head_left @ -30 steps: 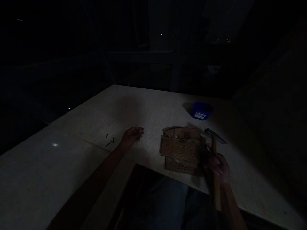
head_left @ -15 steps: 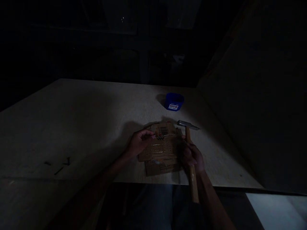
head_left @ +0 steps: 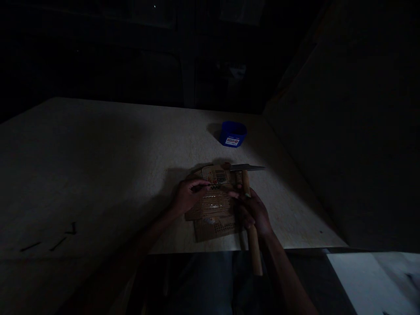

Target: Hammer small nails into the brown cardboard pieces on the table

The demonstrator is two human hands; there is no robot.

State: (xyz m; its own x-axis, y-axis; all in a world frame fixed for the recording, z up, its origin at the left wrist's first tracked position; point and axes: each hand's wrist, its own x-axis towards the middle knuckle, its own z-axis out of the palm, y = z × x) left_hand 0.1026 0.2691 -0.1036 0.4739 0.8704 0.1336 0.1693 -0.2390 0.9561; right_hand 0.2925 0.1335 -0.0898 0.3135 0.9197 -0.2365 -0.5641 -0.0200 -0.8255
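Observation:
My left hand (head_left: pixel 188 197) is closed in a pinch at the left side of a stack of brown cardboard (head_left: pixel 215 208). From its fingertips a thin dark nail (head_left: pixel 220 184) points right, lying just over the cardboard; its far end is hard to make out. My right hand (head_left: pixel 254 212) is wrapped round the wooden handle of a hammer (head_left: pixel 255 249), with a finger or two reaching left toward the nail. The hammer's metal head (head_left: pixel 247 167) is up beyond the cardboard's right edge. Below the left fingertips, small dark coiled or zigzag shapes (head_left: pixel 215 187) show on the cardboard.
A blue plastic tub (head_left: pixel 233 134) with a white label stands beyond the cardboard. Several dark nails (head_left: pixel 58 243) lie at the left of the pale table (head_left: pixel 131 148). A dark upright panel (head_left: pixel 328 153) borders the right side. The table's front edge runs close to my body.
My right hand and the hammer have shifted left, and its fingers now extend toward the left hand. The hammer has tilted. The view has turned slightly, moving the table's things within it.

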